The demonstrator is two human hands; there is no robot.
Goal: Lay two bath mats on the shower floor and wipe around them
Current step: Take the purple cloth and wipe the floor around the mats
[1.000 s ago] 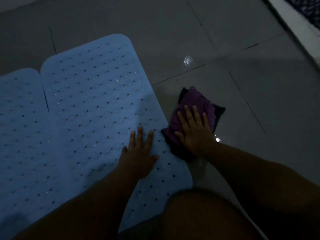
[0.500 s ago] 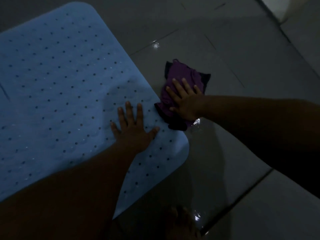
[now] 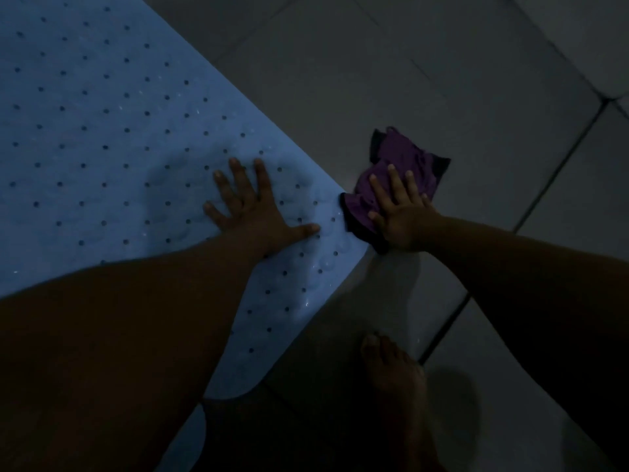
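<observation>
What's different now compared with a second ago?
The camera swung, so one mat fills the view and a bare foot shows. The right hand still presses the purple cloth at the mat's edge; the left hand stays flat on the mat.

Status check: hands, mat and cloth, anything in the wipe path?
Left hand flat on blue mat. Right hand pressing purple cloth on tile at the mat's edge. Bare foot near, below the cloth.
</observation>
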